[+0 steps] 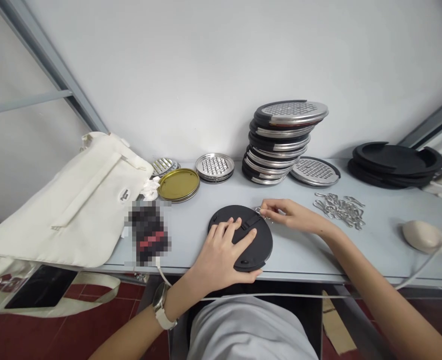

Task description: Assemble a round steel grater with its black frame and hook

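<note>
A black round plastic disc (258, 245) lies on the table close to its front edge. My left hand (226, 250) rests on it with fingers spread, the thumb at its near rim. At the disc's far right edge, my right hand (286, 215) pinches a small bent metal wire clip (259, 210). The clip's shape is partly hidden by the fingers, and I cannot tell whether it is joined to the disc. To the right lies a loose pile of similar shiny metal clips (341, 210).
Behind stands a leaning stack of round metal graters (281, 145) in black frames. Another grater (314, 171), black frames (395, 162), gold lids (179, 184) and small grater discs (215, 166) line the back. A white bag (89, 200), blurred phone (149, 232) and beige object (423, 236) flank me.
</note>
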A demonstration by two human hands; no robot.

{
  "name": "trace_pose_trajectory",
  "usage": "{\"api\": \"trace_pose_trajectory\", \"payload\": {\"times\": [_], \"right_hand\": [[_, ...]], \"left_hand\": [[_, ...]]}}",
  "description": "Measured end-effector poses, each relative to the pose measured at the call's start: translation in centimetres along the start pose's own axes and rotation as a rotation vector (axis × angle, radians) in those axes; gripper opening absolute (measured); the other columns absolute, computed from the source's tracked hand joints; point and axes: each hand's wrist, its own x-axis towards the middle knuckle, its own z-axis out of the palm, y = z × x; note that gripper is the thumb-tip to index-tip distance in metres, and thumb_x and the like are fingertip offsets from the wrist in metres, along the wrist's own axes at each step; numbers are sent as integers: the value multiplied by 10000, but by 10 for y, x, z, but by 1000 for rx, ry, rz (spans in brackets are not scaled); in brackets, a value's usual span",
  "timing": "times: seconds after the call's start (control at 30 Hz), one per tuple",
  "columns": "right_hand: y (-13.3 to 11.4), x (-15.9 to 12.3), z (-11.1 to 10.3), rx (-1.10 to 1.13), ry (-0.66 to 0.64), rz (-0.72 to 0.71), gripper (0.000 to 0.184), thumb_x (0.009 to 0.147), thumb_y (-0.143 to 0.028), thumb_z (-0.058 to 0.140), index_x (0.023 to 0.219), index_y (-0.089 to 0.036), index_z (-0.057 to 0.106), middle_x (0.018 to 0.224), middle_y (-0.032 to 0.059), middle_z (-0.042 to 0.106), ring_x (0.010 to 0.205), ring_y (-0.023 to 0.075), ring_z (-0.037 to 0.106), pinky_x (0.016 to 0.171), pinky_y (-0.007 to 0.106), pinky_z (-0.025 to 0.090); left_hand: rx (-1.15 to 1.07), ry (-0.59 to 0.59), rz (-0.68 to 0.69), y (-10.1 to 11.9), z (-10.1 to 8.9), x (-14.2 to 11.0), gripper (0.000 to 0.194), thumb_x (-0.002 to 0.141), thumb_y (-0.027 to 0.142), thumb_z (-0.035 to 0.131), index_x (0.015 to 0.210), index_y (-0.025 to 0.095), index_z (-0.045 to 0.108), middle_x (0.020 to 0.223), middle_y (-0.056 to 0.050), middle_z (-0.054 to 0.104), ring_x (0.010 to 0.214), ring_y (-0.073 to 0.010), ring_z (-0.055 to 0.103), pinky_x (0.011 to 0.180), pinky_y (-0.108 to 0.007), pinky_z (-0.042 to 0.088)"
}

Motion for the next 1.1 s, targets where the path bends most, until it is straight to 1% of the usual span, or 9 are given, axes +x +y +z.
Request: {"api": "trace_pose_trajectory", "payload": {"times": [0.27, 0.43, 0.57, 0.73, 0.77, 0.83, 0.9, 1.0, 1.1], "right_hand": [[1, -2, 5, 15, 216, -5, 317, 929, -452, 465, 835, -178, 593, 840, 52, 636, 784, 182, 567, 713, 287, 436], [3, -12, 22, -90, 336, -52, 256, 958, -323, 444, 744, -198, 504, 792, 51, 592, 785, 199, 546, 769, 339, 429], [8, -19, 32, -89, 373, -86, 197, 977, -269, 404, 833, -200, 519, 818, 51, 576, 787, 201, 543, 754, 342, 433], [16, -14, 36, -147, 495, -121, 200, 962, -273, 445, 777, -215, 496, 759, 29, 548, 730, 202, 528, 711, 341, 428], [18, -11, 37, -148, 504, -122, 198, 959, -272, 452, 774, -218, 496, 758, 28, 549, 721, 201, 528, 695, 335, 431], [21, -5, 39, -148, 500, -136, 177, 957, -260, 453, 793, -223, 509, 756, 24, 556, 709, 199, 533, 687, 329, 440], [25, 0, 42, -143, 490, -175, 155, 958, -242, 441, 827, -227, 523, 774, 28, 573, 725, 198, 548, 690, 324, 455], [30, 5, 44, -141, 501, -203, 113, 955, -227, 442, 912, -241, 546, 834, 36, 613, 767, 198, 577, 701, 312, 480], [31, 6, 43, -144, 508, -151, 107, 949, -217, 461, 946, -256, 561, 847, 31, 635, 771, 193, 597, 688, 290, 498]], "left_hand": [[-11, -76, 39, -7, -6, 0, 782, 766, 587, 659, 1417, 229, 414, 1439, -175, 378, 1299, -373, 359, 993, -515, 348], [-28, -131, 64, -12, -13, -2, 810, 762, 539, 684, 1445, 251, 359, 1478, -137, 345, 1332, -347, 336, 1030, -506, 327], [16, -145, 43, -9, -14, -4, 910, 678, 548, 751, 1448, 273, 351, 1467, -128, 370, 1314, -374, 360, 1006, -534, 355], [116, -101, 59, -12, -10, -7, 1005, 632, 615, 764, 1466, 283, 313, 1467, -127, 380, 1277, -361, 421, 976, -491, 409], [141, -65, 86, -14, -8, -8, 972, 650, 604, 758, 1460, 284, 328, 1450, -124, 409, 1256, -348, 450, 959, -466, 427], [210, 47, 142, -18, -2, -7, 746, 779, 469, 717, 1426, 298, 387, 1389, -86, 497, 1223, -278, 499, 952, -383, 436], [283, 238, 150, -21, 8, -3, 508, 860, 307, 665, 1340, 317, 496, 1280, -43, 599, 1181, -216, 545, 963, -344, 424], [268, 547, 131, -21, 33, 7, 251, 905, 304, 616, 1154, 336, 627, 1133, 28, 684, 1062, -135, 623, 933, -265, 437], [164, 836, 7, -19, 59, 16, 110, 916, 302, 582, 940, 352, 677, 847, 86, 734, 739, -93, 688, 766, -228, 496]]}}
